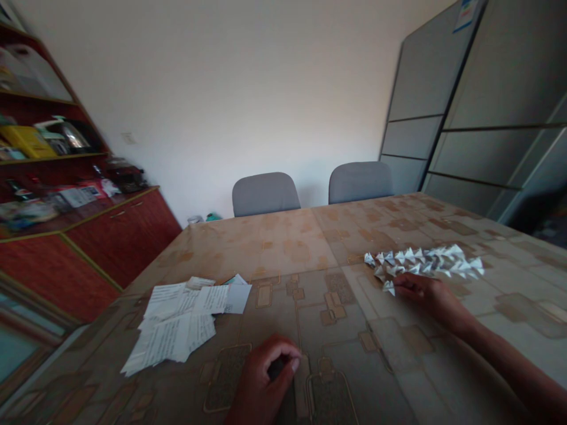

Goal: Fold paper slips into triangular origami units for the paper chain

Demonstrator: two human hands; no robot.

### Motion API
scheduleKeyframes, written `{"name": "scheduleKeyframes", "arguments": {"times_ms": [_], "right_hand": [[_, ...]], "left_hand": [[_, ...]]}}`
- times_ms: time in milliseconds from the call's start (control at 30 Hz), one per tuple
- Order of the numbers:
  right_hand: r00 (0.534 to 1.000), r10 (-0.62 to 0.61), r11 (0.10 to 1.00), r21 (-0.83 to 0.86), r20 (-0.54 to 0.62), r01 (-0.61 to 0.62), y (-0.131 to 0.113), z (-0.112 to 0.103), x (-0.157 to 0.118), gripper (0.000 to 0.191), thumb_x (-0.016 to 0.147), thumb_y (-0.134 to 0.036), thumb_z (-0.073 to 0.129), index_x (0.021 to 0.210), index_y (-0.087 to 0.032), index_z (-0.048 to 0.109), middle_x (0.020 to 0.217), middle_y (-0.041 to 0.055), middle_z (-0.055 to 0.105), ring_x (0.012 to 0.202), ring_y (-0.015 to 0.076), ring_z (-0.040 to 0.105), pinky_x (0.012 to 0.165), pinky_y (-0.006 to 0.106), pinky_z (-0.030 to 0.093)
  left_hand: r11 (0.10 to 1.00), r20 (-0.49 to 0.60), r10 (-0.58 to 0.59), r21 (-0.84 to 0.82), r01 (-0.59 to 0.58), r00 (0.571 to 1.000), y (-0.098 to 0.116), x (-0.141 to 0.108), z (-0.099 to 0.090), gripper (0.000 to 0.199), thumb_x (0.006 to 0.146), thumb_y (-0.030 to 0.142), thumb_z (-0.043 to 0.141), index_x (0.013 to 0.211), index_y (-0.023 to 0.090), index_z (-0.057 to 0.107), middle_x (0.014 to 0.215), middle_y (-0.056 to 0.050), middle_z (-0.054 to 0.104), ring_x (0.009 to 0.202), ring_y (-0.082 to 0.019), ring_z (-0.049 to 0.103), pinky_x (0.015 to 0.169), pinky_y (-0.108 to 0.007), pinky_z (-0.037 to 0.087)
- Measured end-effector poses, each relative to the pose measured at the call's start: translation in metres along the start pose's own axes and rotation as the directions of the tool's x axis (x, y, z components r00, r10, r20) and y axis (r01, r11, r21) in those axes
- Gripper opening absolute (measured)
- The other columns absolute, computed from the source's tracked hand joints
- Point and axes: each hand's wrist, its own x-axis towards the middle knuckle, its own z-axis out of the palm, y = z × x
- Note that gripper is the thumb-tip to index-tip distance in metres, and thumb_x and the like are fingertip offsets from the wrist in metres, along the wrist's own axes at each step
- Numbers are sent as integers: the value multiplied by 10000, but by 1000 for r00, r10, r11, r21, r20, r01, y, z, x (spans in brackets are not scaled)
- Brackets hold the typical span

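My right hand reaches to the right part of the table, its fingers pinched at a small folded paper piece. Just beyond it lie rows of similar folded paper pieces, pointed and standing close together. My left hand rests near the table's front edge, fingers curled with thumb and fingertips close together, and nothing shows between them. To its left is a loose, overlapping pile of printed paper sheets.
The table has a patterned cover. Two grey chairs stand at its far side. A red cabinet with cluttered shelves is on the left, and a grey wardrobe is at the back right.
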Motion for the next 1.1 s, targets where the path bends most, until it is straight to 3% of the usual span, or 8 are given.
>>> {"name": "scheduleKeyframes", "arguments": {"times_ms": [233, 467, 767, 1100], "right_hand": [[1000, -10, 1000, -1, -12, 10, -3, 0, 3, 271, 869, -425, 485, 871, -233, 675, 752, 19, 715, 635, 202, 625, 587, 284, 469], [999, -36, 999, -30, -1, 36, -11, 1, 4, 244, 859, -385, 494, 781, -229, 666, 694, 25, 693, 576, 185, 589, 540, 273, 441], [996, -72, 995, -72, 45, 75, -10, -3, 6, 186, 816, -292, 495, 798, -225, 669, 723, 29, 697, 580, 180, 597, 552, 275, 446], [993, -108, 988, -105, 42, 112, -14, -1, 7, 117, 812, -292, 552, 749, -234, 630, 683, 24, 667, 576, 193, 601, 548, 284, 437]], "left_hand": [[1000, 10, -5, 23, 5, 1000, -1, -1, 0, 159, 840, 239, 530, 770, 201, 668, 790, -36, 686, 773, -181, 643, 705, -241, 478], [1000, -5, -12, 7, 12, 1000, -1, -1, 1, 144, 830, 215, 540, 768, 203, 670, 786, -26, 687, 770, -176, 648, 706, -234, 480], [1000, 3, -20, -2, 20, 1000, 1, 0, 0, 141, 832, 210, 542, 766, 199, 666, 781, -25, 682, 771, -177, 647, 704, -240, 468], [1000, -15, -8, -2, 8, 1000, 2, -1, 1, 138, 825, 194, 546, 760, 200, 668, 773, -23, 686, 764, -174, 648, 709, -238, 477]]}}
